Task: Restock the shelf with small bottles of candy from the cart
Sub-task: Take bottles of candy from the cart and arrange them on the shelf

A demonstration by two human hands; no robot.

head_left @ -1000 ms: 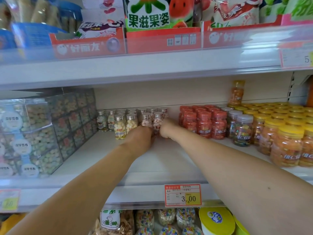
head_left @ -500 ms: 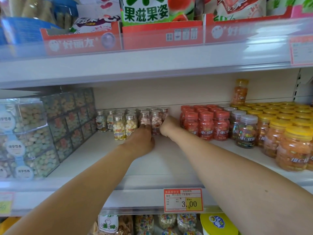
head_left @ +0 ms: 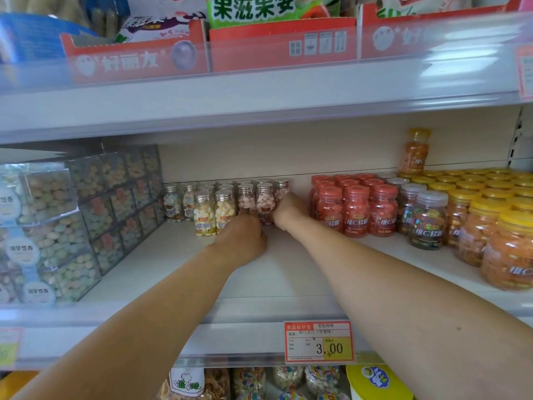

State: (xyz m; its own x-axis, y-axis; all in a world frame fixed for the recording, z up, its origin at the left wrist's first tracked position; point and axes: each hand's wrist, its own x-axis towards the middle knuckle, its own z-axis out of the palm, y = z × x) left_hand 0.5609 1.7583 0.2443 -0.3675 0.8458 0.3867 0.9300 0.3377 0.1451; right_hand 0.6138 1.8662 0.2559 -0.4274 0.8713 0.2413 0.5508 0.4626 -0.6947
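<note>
Now both hands are deep in the shelf (head_left: 277, 284), backs to the camera. The left hand (head_left: 245, 241) meets the foot of the pink bottles (head_left: 265, 202), the right hand (head_left: 291, 213) at its two o'clock, touching them. Their fingers are hidden: gripping or not, I cannot tell. Yellow bottles (head_left: 205, 216) stand upright at the left hand's eleven o'clock, red jars (head_left: 356, 210) at the right's three.
</note>
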